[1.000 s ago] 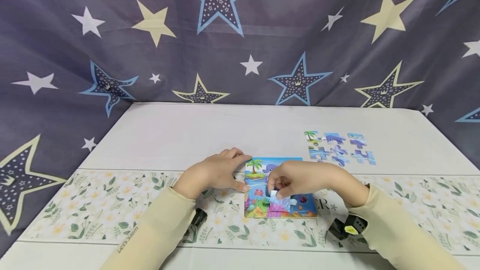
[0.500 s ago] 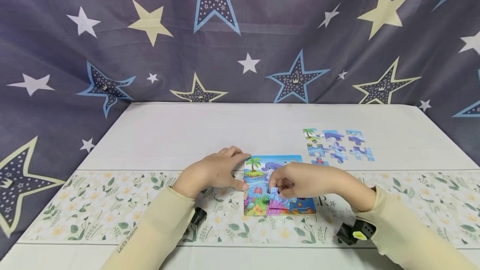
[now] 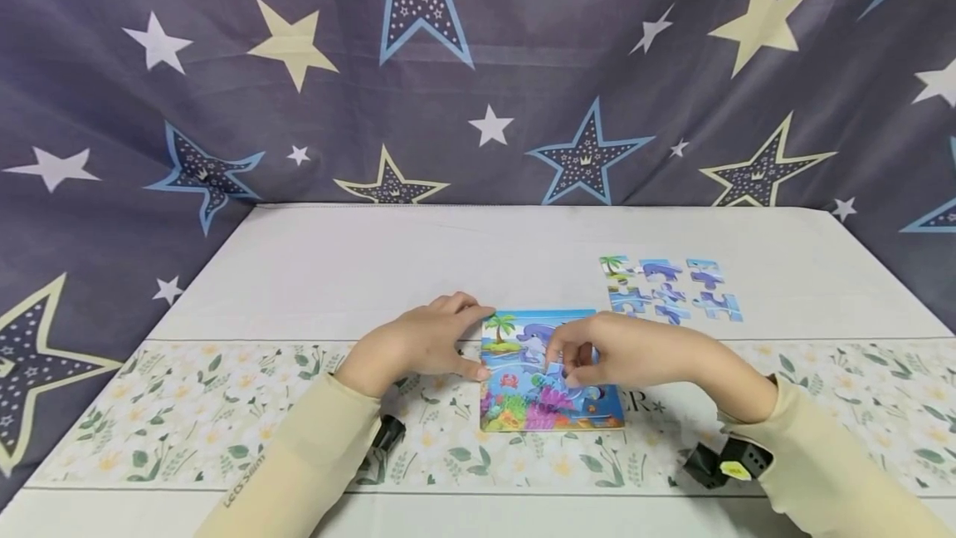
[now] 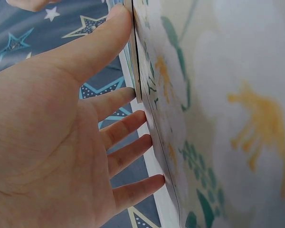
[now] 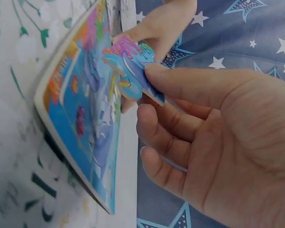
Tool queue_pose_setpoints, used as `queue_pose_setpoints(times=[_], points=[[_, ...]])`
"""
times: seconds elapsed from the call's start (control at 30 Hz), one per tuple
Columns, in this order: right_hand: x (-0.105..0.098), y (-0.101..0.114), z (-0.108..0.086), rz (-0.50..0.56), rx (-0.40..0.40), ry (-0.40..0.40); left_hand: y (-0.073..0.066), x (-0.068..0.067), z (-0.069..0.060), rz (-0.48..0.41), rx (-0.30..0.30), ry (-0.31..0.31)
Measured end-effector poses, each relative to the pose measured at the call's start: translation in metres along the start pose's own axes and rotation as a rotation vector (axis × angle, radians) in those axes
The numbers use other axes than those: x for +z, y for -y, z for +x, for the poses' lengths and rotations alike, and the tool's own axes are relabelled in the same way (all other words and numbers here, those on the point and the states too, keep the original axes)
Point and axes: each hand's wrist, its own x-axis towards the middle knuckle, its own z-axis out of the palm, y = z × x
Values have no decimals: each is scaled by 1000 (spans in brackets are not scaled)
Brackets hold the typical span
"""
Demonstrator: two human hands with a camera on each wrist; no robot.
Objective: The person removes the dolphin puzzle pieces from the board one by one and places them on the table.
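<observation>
A flat puzzle board (image 3: 494, 422) printed with a sea scene lies on the table in the head view. The left hand (image 3: 429, 340) rests at its left side, thumb and forefinger against the edge, the other fingers spread; in the left wrist view these fingers (image 4: 128, 154) look nearly straight. Over the board, the right hand (image 3: 635, 349) pinches a puzzle piece between thumb and fingertips. Seen from the right wrist, this puzzle piece (image 5: 128, 64) shows pink coral and blue water, and is tilted just above the board's surface. The forefinger is partly hidden behind it.
Several loose puzzle pieces (image 3: 663, 293) lie grouped beyond the board to the right, some hidden by the right hand. A floral strip (image 3: 246, 422) runs across the white table (image 3: 388, 264). A dark star-printed curtain (image 3: 448, 106) hangs behind.
The right hand has raised and tilted the puzzle piece, which lay lower over the board's bottom part; its wrist has shifted right. The left hand keeps its place. The head view has shifted slightly.
</observation>
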Motion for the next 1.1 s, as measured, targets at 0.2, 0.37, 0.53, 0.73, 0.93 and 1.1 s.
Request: queue_pose_setpoints(times=[0.2, 0.37, 0.53, 0.73, 0.93, 1.1], points=[[-10, -1, -10, -24, 22, -14, 1, 0, 0, 1, 4, 7], [-20, -5, -17, -19, 48, -46, 1, 0, 0, -3, 11, 5], [-31, -13, -25, -18, 88, -85, 0, 0, 0, -9, 11, 8], [-42, -24, -32, -7, 102, -119, 0, 0, -1, -17, 17, 11], [-49, -37, -38, 15, 103, -145, 1, -1, -1, -23, 20, 13], [-54, -46, -43, 4, 149, -179, 1, 0, -1, -22, 17, 17]])
